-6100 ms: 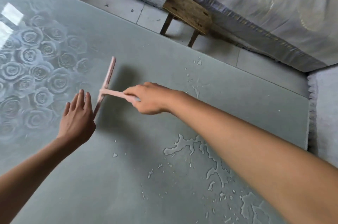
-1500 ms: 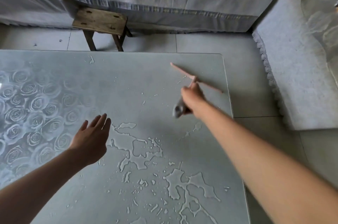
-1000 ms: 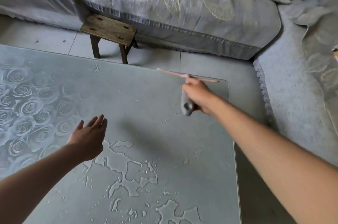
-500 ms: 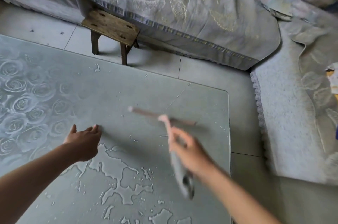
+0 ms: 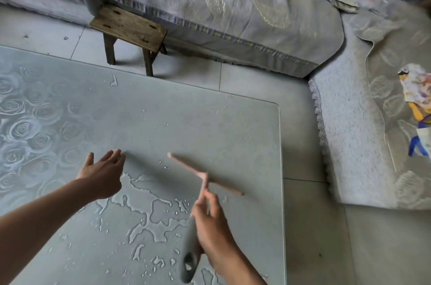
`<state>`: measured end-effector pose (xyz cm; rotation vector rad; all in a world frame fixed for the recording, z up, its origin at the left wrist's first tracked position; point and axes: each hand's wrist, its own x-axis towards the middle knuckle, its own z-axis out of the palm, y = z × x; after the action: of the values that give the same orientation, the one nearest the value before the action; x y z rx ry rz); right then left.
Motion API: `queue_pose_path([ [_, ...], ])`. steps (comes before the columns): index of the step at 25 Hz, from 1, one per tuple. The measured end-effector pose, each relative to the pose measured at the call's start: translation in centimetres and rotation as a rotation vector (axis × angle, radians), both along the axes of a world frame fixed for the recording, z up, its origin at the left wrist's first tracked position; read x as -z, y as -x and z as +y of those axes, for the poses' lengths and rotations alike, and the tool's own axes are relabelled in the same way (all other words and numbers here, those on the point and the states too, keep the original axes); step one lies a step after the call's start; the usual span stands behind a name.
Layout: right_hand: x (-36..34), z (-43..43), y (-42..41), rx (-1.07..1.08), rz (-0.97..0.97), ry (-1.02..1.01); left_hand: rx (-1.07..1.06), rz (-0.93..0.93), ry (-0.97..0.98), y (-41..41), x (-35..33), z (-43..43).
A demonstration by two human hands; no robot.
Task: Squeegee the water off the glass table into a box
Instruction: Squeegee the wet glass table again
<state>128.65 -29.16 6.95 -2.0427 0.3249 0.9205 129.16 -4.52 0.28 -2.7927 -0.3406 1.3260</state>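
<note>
Right hand [image 5: 213, 226] curls round the grey handle of the squeegee [image 5: 205, 176], its pink blade angled just beyond the water [image 5: 149, 205] pooled on the glass table [image 5: 210, 121]. Left hand [image 5: 102, 176] is spread flat beside the puddle. I judge a stroke is starting. Next I must drag the blade through the water toward an edge. No box shows.

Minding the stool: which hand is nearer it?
Left. The left hand, open, is short of the stool; the right hand, gripping the squeegee, is farther back and rightward.

The right hand [image 5: 213, 226] has drawn the squeegee [image 5: 203, 174] back from the far corner toward the puddle [image 5: 149, 207].
</note>
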Motion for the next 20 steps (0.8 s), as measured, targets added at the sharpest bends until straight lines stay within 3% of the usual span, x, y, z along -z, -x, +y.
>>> queue_pose_path([
  [2,-1.5,-0.3,-2.4,0.024,-0.025,-0.126,-0.012,-0.033,0.031,0.2,-0.8,-0.7],
  [5,-2.6,-3.5,-11.0,0.054,-0.261,0.027,-0.019,-0.085,0.076,0.9,-1.9,-1.9],
  [8,-2.1,-7.8,-14.9,0.329,-0.063,0.065,0.018,-0.109,0.101,2.1,-2.2,-2.8],
  [10,-0.9,-8.8,-12.5,0.324,-0.019,0.112,0.013,-0.117,0.102,3.2,-1.8,-3.1],
  [14,0.8,-5.6,-0.9,0.161,-0.111,0.159,0.037,-0.113,0.072,6.1,-1.1,-3.5],
  [17,-0.1,-0.3,8.2,0.068,-0.003,-0.008,0.058,-0.071,0.050,8.7,-1.2,-3.8],
  [20,-1.1,0.1,8.9,0.076,-0.007,-0.140,0.085,-0.067,0.055,11.1,-1.5,-3.4],
])
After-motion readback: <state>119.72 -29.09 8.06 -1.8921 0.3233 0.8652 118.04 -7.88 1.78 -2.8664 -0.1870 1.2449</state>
